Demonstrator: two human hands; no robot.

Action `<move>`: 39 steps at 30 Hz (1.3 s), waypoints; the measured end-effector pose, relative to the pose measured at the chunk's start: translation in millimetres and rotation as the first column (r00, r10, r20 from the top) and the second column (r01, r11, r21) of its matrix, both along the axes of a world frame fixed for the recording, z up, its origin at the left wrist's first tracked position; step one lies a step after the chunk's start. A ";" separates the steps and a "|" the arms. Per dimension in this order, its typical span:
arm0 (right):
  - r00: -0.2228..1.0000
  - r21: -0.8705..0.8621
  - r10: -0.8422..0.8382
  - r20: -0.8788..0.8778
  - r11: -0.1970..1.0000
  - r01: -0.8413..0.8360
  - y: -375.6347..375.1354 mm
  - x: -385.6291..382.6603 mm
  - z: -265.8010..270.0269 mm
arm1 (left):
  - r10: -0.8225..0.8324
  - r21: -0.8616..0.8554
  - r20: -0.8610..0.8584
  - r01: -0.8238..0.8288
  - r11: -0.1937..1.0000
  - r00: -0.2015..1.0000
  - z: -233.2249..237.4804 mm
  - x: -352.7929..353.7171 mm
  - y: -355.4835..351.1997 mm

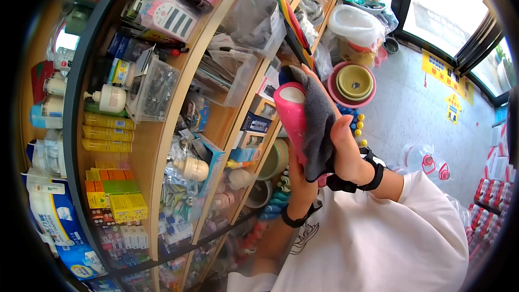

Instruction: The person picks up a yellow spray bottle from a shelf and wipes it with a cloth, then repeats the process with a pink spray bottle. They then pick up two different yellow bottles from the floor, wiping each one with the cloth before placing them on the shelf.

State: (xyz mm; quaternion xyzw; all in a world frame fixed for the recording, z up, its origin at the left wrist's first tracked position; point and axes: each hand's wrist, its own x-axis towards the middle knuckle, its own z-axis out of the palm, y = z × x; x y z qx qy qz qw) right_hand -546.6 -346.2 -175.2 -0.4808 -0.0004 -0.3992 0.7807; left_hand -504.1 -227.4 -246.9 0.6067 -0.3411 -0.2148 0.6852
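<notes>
My left hand [302, 186] is closed around the lower part of a bright pink bottle-like container [288, 112]. It is held tilted, and its round whitish end faces up and left. A dark grey cloth [318, 124] drapes along the container's right side. My right hand [347, 148] grips the cloth from the right, pressing it against the container, with the thumb on the near side. Some of the right fingers are hidden behind the cloth. Both wrists wear black straps.
Wooden shelves [172, 103] full of packaged goods stand close on my left. Clear plastic bins [157, 87] sit on them. Stacked pots [354, 82] rest on the floor ahead, near a glass door [432, 8]. Large clear bottles [419, 157] and red-and-white packs [489, 200] lie to the right.
</notes>
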 end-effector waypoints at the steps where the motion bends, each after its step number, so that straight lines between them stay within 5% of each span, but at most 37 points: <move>1: 1.000 0.000 -0.002 -0.002 1.000 0.002 0.8 -2.0 -1.7 | -0.002 0.000 -0.002 0.002 1.000 1.000 -4.8 0.8 3.1; 3: 0.998 -0.007 -0.033 -0.051 0.999 0.032 5.5 -5.8 -5.8 | -0.006 0.088 -0.003 0.006 0.996 1.000 -7.9 3.4 8.9; 6: 0.940 -0.094 -0.199 -0.276 0.979 0.180 29.6 -13.3 -34.0 | 0.194 0.064 0.184 -0.209 0.976 0.964 6.2 13.2 1.5; 8: 0.909 -0.127 -0.224 -0.351 0.973 0.191 29.5 -20.2 -49.8 | 0.178 -0.012 0.196 -0.179 0.984 0.964 5.0 23.4 -3.6; 10: 0.832 -0.351 -0.339 -0.440 0.917 0.189 18.2 -28.1 -54.2 | 0.167 -0.056 0.233 -0.158 0.986 0.958 0.9 28.2 -0.8; 13: 0.894 -0.252 -0.289 -0.343 0.945 0.209 0.1 -48.5 -22.2 | 0.067 0.037 0.081 -0.070 0.997 0.994 -1.7 26.4 4.3; 14: 0.870 -0.323 -0.485 -0.087 0.840 0.435 0.7 -43.1 -21.7 | 0.071 0.013 0.124 -0.074 0.997 0.990 4.6 23.9 1.6; 15: 0.899 -0.151 -0.429 -0.090 0.898 0.413 8.4 -48.5 -19.5 | 0.071 0.015 0.121 -0.073 0.997 0.990 2.2 23.7 2.4; 17: 0.975 -0.480 -0.147 -0.169 0.876 0.049 -8.8 -63.1 2.5 | 0.011 0.070 0.427 -0.046 0.997 0.904 -4.7 21.4 4.3; 18: 0.950 -0.730 -0.309 -0.048 0.660 0.178 -14.7 -51.5 7.5 | 0.027 -0.023 0.275 -0.022 0.999 0.961 -1.9 10.7 -0.9; 19: 0.949 -0.730 -0.312 -0.050 0.659 0.179 -18.1 -44.8 7.0 | 0.023 -0.023 0.273 -0.018 1.000 0.962 -7.1 9.2 0.3; 21: 0.593 -0.851 -0.699 0.400 -0.042 0.524 -19.2 -33.3 1.5 | 0.061 0.175 0.190 -0.095 0.980 0.980 -15.6 9.4 4.2; 22: 0.413 -0.788 -0.776 0.477 -0.169 0.592 -15.6 -27.8 3.3 | 0.076 0.152 0.228 -0.112 0.982 0.971 -14.8 8.3 2.9; 23: 0.415 -0.787 -0.774 0.479 -0.169 0.594 -15.5 -26.9 4.3 | 0.079 0.150 0.229 -0.116 0.982 0.970 -11.7 7.6 -0.5; 25: 0.188 -0.714 -0.861 0.473 -0.249 0.655 -16.4 -27.4 8.4 | 0.103 0.033 0.523 -0.141 0.989 0.846 -6.1 5.2 -4.6; 27: 0.312 -0.774 -0.850 0.425 -0.161 0.613 -27.4 -29.6 12.9 | 0.076 0.055 0.498 -0.119 0.991 0.864 -9.0 2.6 -2.6; 29: 0.432 -0.685 -0.827 0.359 0.081 0.724 -34.3 -13.9 15.2 | 0.074 0.176 0.323 -0.136 0.975 0.944 -7.8 -2.7 -1.6; 31: 0.448 -0.630 -0.805 0.389 0.123 0.767 -34.4 -11.0 12.2 | 0.140 0.100 0.257 -0.170 0.980 0.956 -18.6 1.4 -2.1; 33: 0.566 -0.576 -0.813 0.138 0.399 0.713 -26.9 -17.8 0.9 | 0.202 0.030 0.188 -0.211 0.977 0.961 -17.0 6.1 -4.0; 34: 0.697 -0.404 -0.716 -0.027 0.646 0.648 -22.9 -20.6 -8.0 | 0.216 0.009 0.239 -0.225 0.974 0.947 -7.1 8.5 -6.8; 35: 0.698 -0.402 -0.715 -0.030 0.648 0.647 -25.6 -23.3 -13.2 | 0.231 -0.011 0.288 -0.238 0.971 0.929 -1.9 9.6 -7.0; 37: 0.903 0.067 -0.425 -0.061 0.901 0.429 -38.2 -28.2 -22.4 | 0.199 0.004 0.133 -0.201 0.980 0.971 -14.8 15.5 -1.8; 39: 0.926 0.177 -0.351 -0.142 0.911 0.372 -49.8 -30.6 -36.9 | 0.195 -0.030 0.147 -0.193 0.981 0.970 -17.0 20.2 0.2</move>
